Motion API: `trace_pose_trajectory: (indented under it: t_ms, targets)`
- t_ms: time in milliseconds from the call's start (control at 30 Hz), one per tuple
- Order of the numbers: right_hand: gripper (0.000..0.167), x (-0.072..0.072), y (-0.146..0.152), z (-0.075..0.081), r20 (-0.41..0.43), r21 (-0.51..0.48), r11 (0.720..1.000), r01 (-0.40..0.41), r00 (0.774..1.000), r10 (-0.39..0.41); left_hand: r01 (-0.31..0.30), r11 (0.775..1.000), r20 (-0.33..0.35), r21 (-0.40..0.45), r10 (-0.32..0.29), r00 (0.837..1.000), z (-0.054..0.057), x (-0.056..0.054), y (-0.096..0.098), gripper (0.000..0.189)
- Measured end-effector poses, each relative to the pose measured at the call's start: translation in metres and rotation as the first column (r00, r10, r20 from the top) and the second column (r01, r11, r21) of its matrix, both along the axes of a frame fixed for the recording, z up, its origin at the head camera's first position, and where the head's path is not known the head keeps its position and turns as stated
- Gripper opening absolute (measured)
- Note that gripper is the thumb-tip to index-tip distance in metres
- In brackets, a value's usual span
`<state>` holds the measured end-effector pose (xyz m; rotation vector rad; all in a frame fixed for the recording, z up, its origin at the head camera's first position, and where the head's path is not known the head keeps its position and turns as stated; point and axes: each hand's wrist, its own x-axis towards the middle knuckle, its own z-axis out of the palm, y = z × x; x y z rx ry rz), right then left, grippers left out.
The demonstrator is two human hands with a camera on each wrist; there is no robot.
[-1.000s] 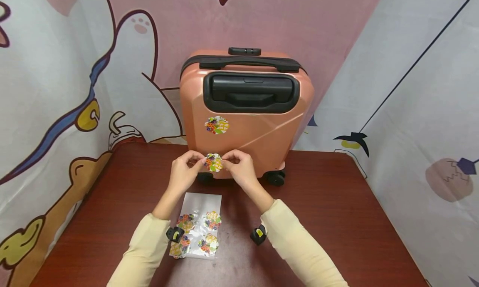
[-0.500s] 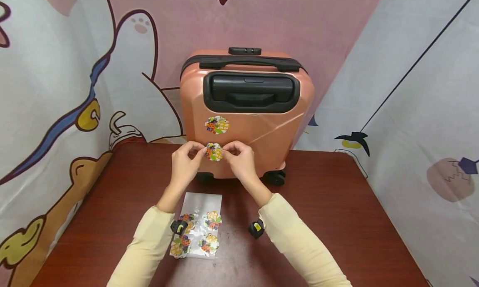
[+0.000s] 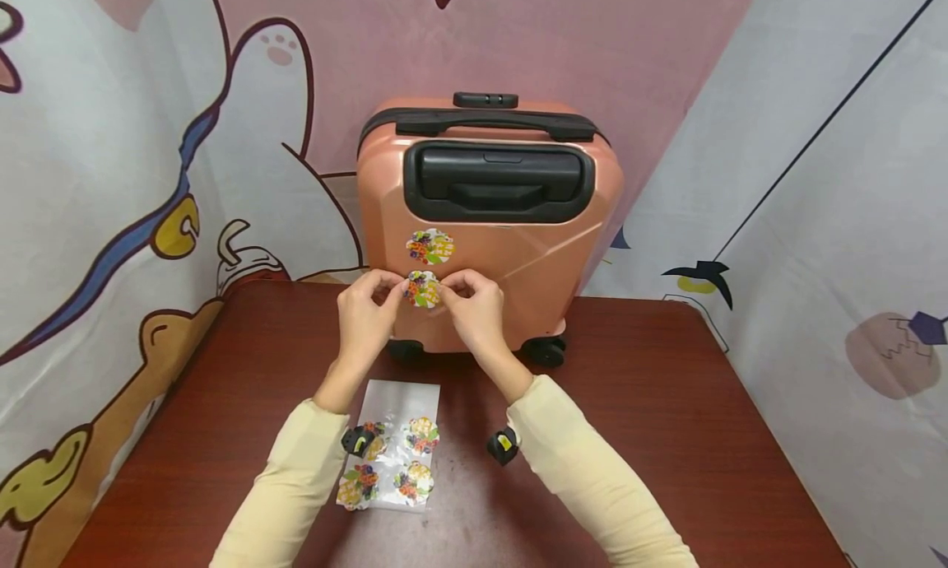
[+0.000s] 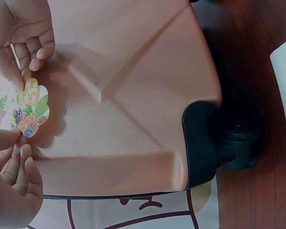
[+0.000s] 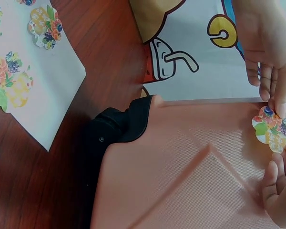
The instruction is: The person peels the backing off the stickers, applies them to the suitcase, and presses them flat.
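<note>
A scalloped sticker (image 3: 422, 290) printed with colourful fruit is stretched between both hands, close in front of the pink suitcase (image 3: 511, 280). My left hand (image 3: 364, 313) pinches its left edge between thumb and forefinger. The opposite edge is pinched by my right hand (image 3: 476, 311). Just above it, a matching fruit sticker (image 3: 430, 247) lies flat on the suitcase shell. In the left wrist view the held sticker (image 4: 33, 107) casts a shadow on the shell beside it. From the right wrist, the sticker (image 5: 271, 129) shows fingertips at two of its edges.
A white sticker sheet (image 3: 403, 399) with several fruit stickers lies on the brown table (image 3: 652, 436), partly under the left forearm. The suitcase stands upright on black wheels (image 3: 544, 351), its black handle recess (image 3: 499, 183) facing forward. A cartoon-printed cloth (image 3: 592, 41) hangs behind.
Both hands have risen together with the sticker, from the suitcase's lower edge to just below the sticker on the shell. The grip on it stays the same.
</note>
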<state>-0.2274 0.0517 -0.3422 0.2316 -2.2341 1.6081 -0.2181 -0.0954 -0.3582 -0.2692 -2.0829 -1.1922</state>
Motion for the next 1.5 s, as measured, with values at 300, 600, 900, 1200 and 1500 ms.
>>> trace_pose_trajectory:
  t_ms: [300,600,900,1200,1500]
  targets:
    - [0.006,0.0,-0.006,0.002,-0.026,0.02,0.997,0.069,0.997,-0.068,-0.04,0.999,-0.035,-0.018,0.039,0.999,0.001,-0.004,0.0,0.008]
    - [0.006,-0.002,-0.011,0.001,-0.045,0.027,0.99,0.137,0.99,-0.136,-0.052,0.999,-0.045,-0.014,0.052,0.998,0.001,-0.005,0.001,0.007]
    - [0.007,-0.002,-0.014,0.001,-0.098,0.039,0.981,0.188,0.978,-0.183,-0.061,0.998,-0.081,-0.007,0.06,0.995,-0.001,-0.007,0.002,0.008]
    - [0.007,-0.004,-0.014,-0.001,-0.122,0.055,0.978,0.202,0.973,-0.194,-0.074,0.996,-0.114,-0.043,0.069,0.991,0.0,-0.006,0.003,0.009]
    - [0.009,-0.004,-0.013,-0.004,-0.157,0.057,0.98,0.191,0.971,-0.18,-0.095,0.991,-0.129,-0.089,0.084,0.988,0.001,-0.005,0.0,0.01]
